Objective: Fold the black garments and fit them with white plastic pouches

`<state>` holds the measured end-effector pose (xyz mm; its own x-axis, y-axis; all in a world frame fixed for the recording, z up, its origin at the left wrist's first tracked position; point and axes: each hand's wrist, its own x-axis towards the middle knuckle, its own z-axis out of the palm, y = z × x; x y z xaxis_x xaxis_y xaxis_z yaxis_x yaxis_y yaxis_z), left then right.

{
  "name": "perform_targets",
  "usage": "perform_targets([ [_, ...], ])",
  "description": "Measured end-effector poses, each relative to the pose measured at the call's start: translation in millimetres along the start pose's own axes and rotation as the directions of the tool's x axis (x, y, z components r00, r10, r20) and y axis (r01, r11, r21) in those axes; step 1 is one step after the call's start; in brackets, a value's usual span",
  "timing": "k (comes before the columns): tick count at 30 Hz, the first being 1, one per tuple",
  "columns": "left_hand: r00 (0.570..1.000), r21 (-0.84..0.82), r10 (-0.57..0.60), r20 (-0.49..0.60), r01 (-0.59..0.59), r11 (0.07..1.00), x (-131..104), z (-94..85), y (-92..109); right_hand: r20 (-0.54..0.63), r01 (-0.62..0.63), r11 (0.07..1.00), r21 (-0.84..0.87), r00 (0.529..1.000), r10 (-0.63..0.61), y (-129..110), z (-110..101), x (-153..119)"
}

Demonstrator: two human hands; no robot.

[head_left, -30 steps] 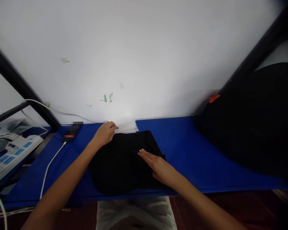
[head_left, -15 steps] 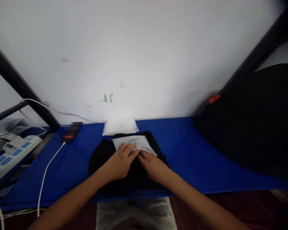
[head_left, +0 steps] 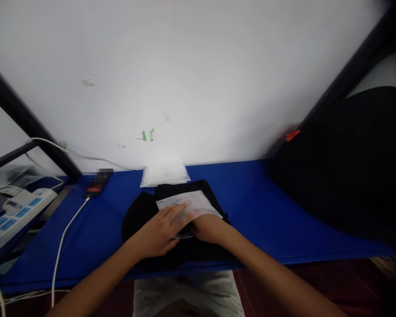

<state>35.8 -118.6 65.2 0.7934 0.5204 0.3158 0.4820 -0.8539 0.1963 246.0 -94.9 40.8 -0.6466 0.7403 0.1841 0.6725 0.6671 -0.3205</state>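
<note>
A frosted white plastic bag (head_left: 201,200) with faint dark print lies on black folded cloth (head_left: 138,215) near the front of the blue table. My left hand (head_left: 161,231) rests on the bag's left part with its fingers spread, the fingertips on the plastic. Under the bag's near right edge reaches my right hand (head_left: 207,227); its fingers are hidden by the plastic and the dark cloth.
A stack of frosted bags (head_left: 165,173) lies by the wall. At the left are a black, blurred-out device (head_left: 99,182) with a white cable and a white power strip (head_left: 20,215). A large black item (head_left: 346,176) fills the right side.
My right hand has gone further under the bag, whose near edge has lifted over it. My left hand has moved slightly toward me and its fingers have spread. The bag has shifted a little toward me.
</note>
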Motion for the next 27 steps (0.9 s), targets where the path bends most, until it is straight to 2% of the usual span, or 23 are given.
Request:
perform_targets([
  [2,0.977,-0.006,-0.038,-0.211,0.038,0.999,-10,1.1,-7,0.004,-0.003,1.000,0.002,1.000,0.003,-1,-14,-3],
  [4,0.912,-0.033,-0.060,-0.405,0.051,0.998,-16,2.8,-10,-0.116,0.077,0.997,-0.004,0.990,-0.077,-8,-27,-7],
  [5,0.882,-0.049,-0.069,-0.467,0.052,0.997,-17,3.3,-10,-0.228,0.150,0.988,-0.026,0.962,-0.151,-12,-32,-7],
  [7,0.847,-0.066,-0.078,-0.526,0.051,0.997,-16,3.3,-6,-0.428,0.295,0.947,-0.128,0.845,-0.321,-24,-38,-7],
  [8,0.840,-0.066,-0.078,-0.538,0.050,0.997,-14,3.0,-4,-0.485,0.336,0.923,-0.189,0.785,-0.386,-29,-38,-5],
  [9,0.837,-0.062,-0.074,-0.542,0.048,0.997,-11,2.5,-1,-0.511,0.356,0.903,-0.240,0.745,-0.430,-34,-37,-3],
  [10,0.837,-0.057,-0.068,-0.542,0.044,0.997,-9,2.2,2,-0.514,0.364,0.890,-0.276,0.726,-0.457,-39,-35,-1],
  [13,0.839,-0.056,-0.055,-0.542,0.030,0.998,-3,2.5,7,-0.482,0.376,0.873,-0.312,0.729,-0.486,-44,-28,5],
  [16,0.825,-0.064,-0.047,-0.564,0.013,0.998,-3,3.0,6,-0.442,0.396,0.853,-0.340,0.733,-0.516,-35,-28,4],
  [19,0.752,-0.030,-0.065,-0.656,0.059,0.998,-9,-0.8,0,-0.443,0.364,0.859,-0.360,0.743,-0.501,-10,-38,-4],
  [22,0.671,-0.041,-0.117,-0.732,0.129,0.991,-17,-7.7,-6,-0.464,0.256,0.897,-0.361,0.785,-0.410,24,-49,-19],
  [24,0.664,-0.053,-0.123,-0.738,0.125,0.991,-22,-10.8,-8,-0.449,0.191,0.922,-0.338,0.828,-0.336,42,-53,-29],
  [27,0.686,-0.086,-0.110,-0.719,0.069,0.994,-25,-10.9,-7,-0.406,0.135,0.949,-0.285,0.880,-0.247,52,-55,-39],
])
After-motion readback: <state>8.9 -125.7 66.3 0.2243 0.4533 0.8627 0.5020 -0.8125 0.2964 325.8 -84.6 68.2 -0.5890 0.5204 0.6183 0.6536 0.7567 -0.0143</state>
